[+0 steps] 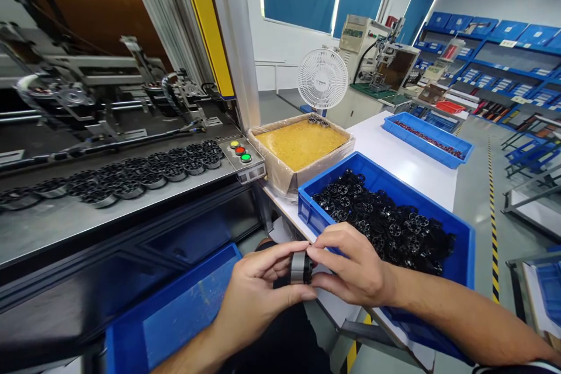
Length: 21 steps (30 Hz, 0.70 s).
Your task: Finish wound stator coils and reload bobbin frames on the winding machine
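Note:
My left hand (263, 280) is closed around a stator core (299, 267), a short grey metal ring with a black plastic toothed edge on its right side. Thumb below and fingers above, it grips the ring upright over my lap. The fingertips of my right hand (350, 263) press on the black edge from the right; whether they pinch a separate plastic piece is hidden. Just behind my right hand is a blue bin (307, 204) heaped with black plastic insulator frames (394, 222). Rows of similar stator cores (151, 178) stand on the metal machine ledge (210, 187) at left.
A control box (241, 158) with coloured buttons ends the ledge. Beside it stands a plastic-lined carton (280, 169) with a yellowish top and a few cores. A long blue tray (427, 140), a white fan (323, 79) and an empty-looking blue bin (188, 310) surround the work spot.

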Available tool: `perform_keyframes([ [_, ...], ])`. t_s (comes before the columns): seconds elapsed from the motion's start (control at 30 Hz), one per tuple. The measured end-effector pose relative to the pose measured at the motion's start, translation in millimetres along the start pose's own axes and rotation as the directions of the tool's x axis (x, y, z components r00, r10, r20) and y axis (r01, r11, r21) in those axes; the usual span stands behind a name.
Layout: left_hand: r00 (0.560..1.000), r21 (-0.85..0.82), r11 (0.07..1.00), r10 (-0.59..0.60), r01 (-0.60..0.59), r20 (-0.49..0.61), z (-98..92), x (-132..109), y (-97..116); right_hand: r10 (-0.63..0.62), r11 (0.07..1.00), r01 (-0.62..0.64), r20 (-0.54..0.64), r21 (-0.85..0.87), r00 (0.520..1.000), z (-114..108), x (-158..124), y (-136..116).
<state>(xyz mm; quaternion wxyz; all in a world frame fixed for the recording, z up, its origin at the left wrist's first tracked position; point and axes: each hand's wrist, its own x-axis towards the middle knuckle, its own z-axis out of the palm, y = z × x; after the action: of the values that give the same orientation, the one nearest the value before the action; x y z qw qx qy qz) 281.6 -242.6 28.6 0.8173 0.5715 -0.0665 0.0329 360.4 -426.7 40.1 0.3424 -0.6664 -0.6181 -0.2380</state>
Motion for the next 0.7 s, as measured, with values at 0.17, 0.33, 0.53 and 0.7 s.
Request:
perform_keyframes([
  [0.17,0.996,-0.033,0.996,-0.087,0.088,0.012,-4.5,-1,-1,-0.021,0.999,0.022,0.016,-0.042,1.0,-4,3,-4],
  [0.33,0.994,-0.019,0.994,-0.106,0.106,0.03,-5.5,-4,-5,-0.037,0.996,0.039,0.03,-0.082,0.999,-1,3,-8],
  [0.53,0.998,0.166,0.986,0.027,-0.035,0.052,-0.2,-17,-9,0.006,0.998,-0.006,-0.006,-0.064,1.0,1,2,-5],
  [0.7,0.977,0.27,0.959,0.027,-0.085,0.212,-3.2,-28,-13,0.334,0.894,-0.306,-0.03,0.328,0.942,4,2,4],
])
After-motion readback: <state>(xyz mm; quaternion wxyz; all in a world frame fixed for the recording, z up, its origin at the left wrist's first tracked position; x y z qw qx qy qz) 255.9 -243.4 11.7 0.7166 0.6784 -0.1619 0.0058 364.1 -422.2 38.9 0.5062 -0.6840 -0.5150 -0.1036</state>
